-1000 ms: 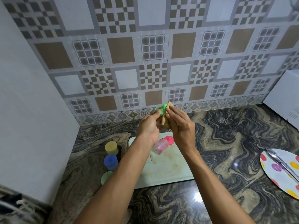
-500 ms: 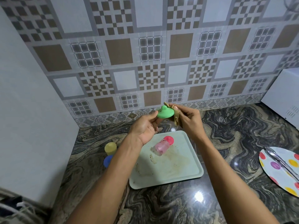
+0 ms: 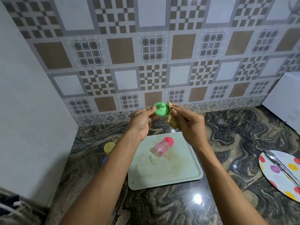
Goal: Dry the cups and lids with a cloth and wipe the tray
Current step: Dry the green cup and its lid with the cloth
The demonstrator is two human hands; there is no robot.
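Head view: 2 hands meet above the marbled bench (image 3: pixel 230 140). The left hand (image 3: pixel 142 122) pinches 1 green lid (image 3: pixel 160 109) by its rim. The right hand (image 3: pixel 190 125) grips 1 tan cloth (image 3: pixel 171 123) that touches the lid's right edge. Below lies 1 stained tray (image 3: pixel 178 176) carrying 1 pink cup (image 3: pixel 160 148) on its side, with 1 red lid (image 3: pixel 169 141) just beside it. Left of the tray stand 1 yellow cup (image 3: pixel 109 147) and 1 blue cup (image 3: pixel 105 160), partly hidden. 1 dotted plate (image 3: pixel 274 176) sits at the right.
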